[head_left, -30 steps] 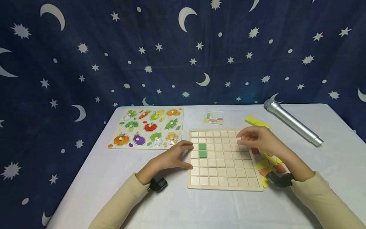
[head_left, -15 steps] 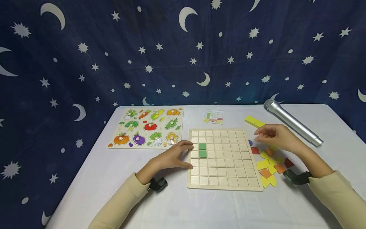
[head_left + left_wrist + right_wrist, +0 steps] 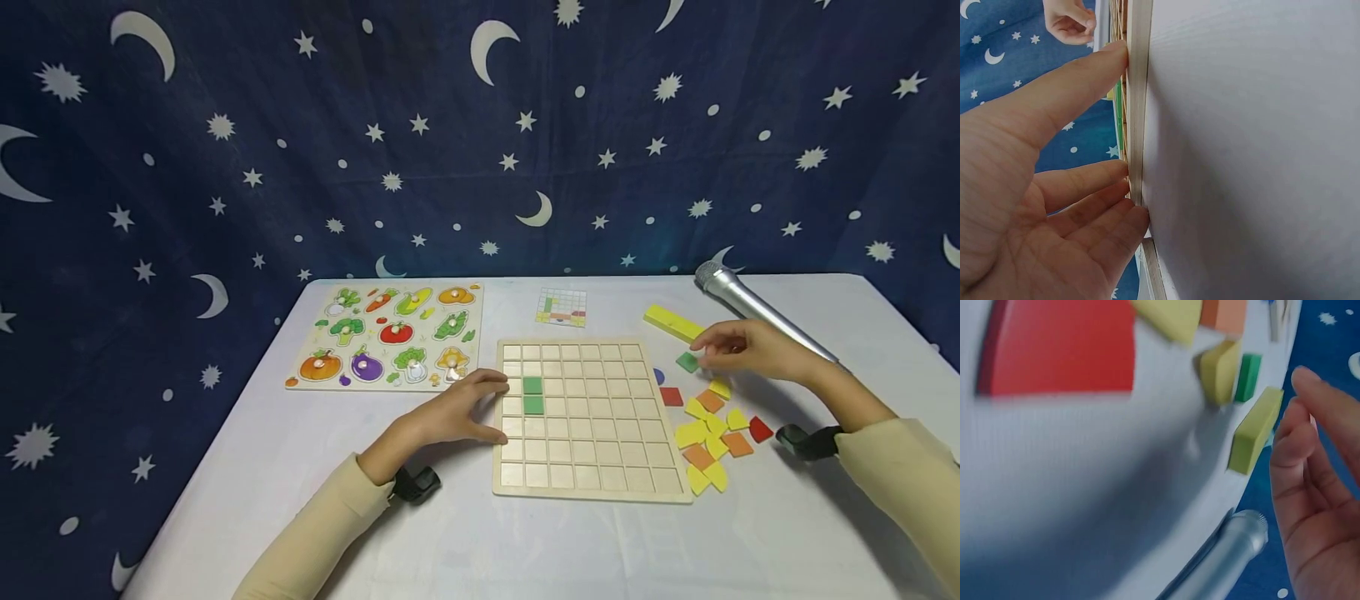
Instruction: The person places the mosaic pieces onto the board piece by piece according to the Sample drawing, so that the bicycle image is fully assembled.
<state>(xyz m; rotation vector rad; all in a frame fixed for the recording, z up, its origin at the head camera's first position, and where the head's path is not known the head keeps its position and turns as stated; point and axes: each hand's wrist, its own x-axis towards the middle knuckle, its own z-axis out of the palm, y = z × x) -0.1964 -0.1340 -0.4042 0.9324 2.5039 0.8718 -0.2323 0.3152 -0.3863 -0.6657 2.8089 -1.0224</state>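
Observation:
A wooden grid board (image 3: 592,429) lies on the table with two green squares (image 3: 533,396) in its left part. Thumb and fingertips of my left hand (image 3: 453,414) touch the board's left edge; the left wrist view shows this contact with the board's side (image 3: 1138,94). To the right of the board, my right hand (image 3: 757,350) hovers beside a loose green square (image 3: 687,362), apart from it. Its fingers are loosely bent with nothing between them. In the right wrist view the green square (image 3: 1249,378) stands out beyond the fingertips.
Right of the board lie several yellow, orange and red pieces (image 3: 709,439). A yellow block (image 3: 671,322) and a silver microphone (image 3: 757,304) sit farther back. Behind the board is a small pattern card (image 3: 561,307). A vegetable puzzle (image 3: 390,358) occupies the back left.
My right hand has moved rightward from over the board's right part to the loose pieces. The loose green square, hidden before, now shows. My left hand has stayed on the board's edge.

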